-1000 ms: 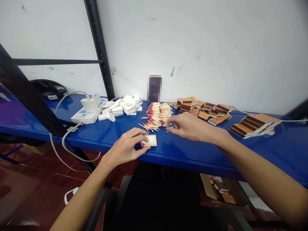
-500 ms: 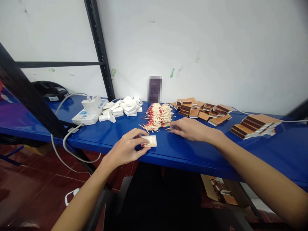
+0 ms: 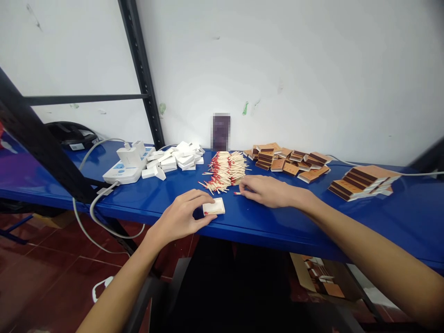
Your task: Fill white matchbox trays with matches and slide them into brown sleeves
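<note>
My left hand (image 3: 180, 216) rests on the blue table (image 3: 145, 196) near its front edge, fingers curled round a small white matchbox tray (image 3: 215, 206) with a few red-tipped matches in it. My right hand (image 3: 265, 190) lies low on the table just right of the tray, its fingertips pinched at a single match (image 3: 237, 193). Just behind both hands sits a pile of red-tipped matches (image 3: 226, 169).
A heap of white inner trays (image 3: 176, 157) and a white power strip (image 3: 125, 169) with cables sit at the left. Brown matchbox sleeves (image 3: 289, 159) lie behind my right hand, a stack of them (image 3: 364, 180) farther right. A black shelf post (image 3: 140, 69) stands behind.
My right hand has dropped from above the match pile to the table and slid slightly toward me, onto a loose match. My left hand has stayed on the tray.
</note>
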A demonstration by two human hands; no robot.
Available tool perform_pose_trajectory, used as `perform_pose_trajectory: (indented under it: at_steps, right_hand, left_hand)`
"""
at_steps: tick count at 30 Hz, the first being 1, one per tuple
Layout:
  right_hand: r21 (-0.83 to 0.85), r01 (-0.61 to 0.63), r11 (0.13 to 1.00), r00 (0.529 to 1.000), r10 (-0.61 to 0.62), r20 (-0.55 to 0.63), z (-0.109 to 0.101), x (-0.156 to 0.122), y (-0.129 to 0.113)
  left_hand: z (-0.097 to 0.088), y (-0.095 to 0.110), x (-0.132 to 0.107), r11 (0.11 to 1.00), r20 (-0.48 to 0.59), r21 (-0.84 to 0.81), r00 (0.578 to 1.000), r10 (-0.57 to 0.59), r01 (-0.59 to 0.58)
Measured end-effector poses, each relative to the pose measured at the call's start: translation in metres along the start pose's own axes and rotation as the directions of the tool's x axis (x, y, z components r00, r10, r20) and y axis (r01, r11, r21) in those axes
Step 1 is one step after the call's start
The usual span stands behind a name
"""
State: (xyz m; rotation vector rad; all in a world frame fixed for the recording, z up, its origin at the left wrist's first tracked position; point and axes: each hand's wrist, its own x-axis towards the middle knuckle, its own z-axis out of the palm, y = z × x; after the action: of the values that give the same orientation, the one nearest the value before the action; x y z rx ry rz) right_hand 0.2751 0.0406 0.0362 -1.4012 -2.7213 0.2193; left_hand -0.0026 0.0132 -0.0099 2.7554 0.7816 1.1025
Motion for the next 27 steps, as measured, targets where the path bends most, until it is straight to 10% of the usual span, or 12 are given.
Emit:
perform_pose_trajectory:
  at_steps: [9,27]
  right_hand:
    - [0.089,0.180,0.980,0.983,-0.175,-0.063,0.000,0.009,-0.072]
    - [-0.028,-0.071,0.997,0.984,0.066,-0.163,0.012,0.062,-0.071]
  left_hand:
    - [-0.003,0.003,0.002,0.983,0.077,-0.026,0.981,-0.178,0.180]
    - [-0.012,0.006,0.005,0.969,0.151,0.004,0.958,-0.243,0.245]
